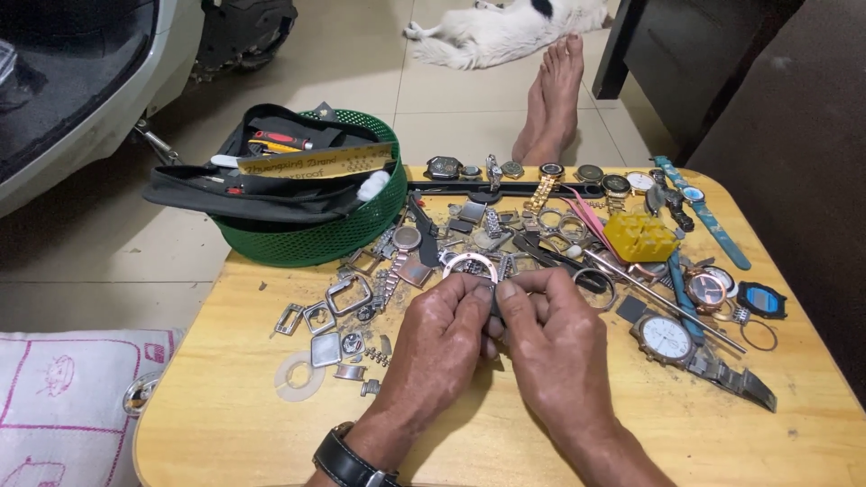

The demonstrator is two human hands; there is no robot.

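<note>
Both hands meet mid-table: left hand [439,338] and right hand [552,338], fingertips pressed together, pinching a small part I can't identify. A round metal watch case ring [470,263] stands just past the fingertips, touching or nearly so; can't tell whether it's gripped. Left hand looks marginally closer. Loose case parts [336,311] lie left of it, wristwatch [668,339] right, yellow case holder [640,236] and green basket [347,236] beyond.
</note>
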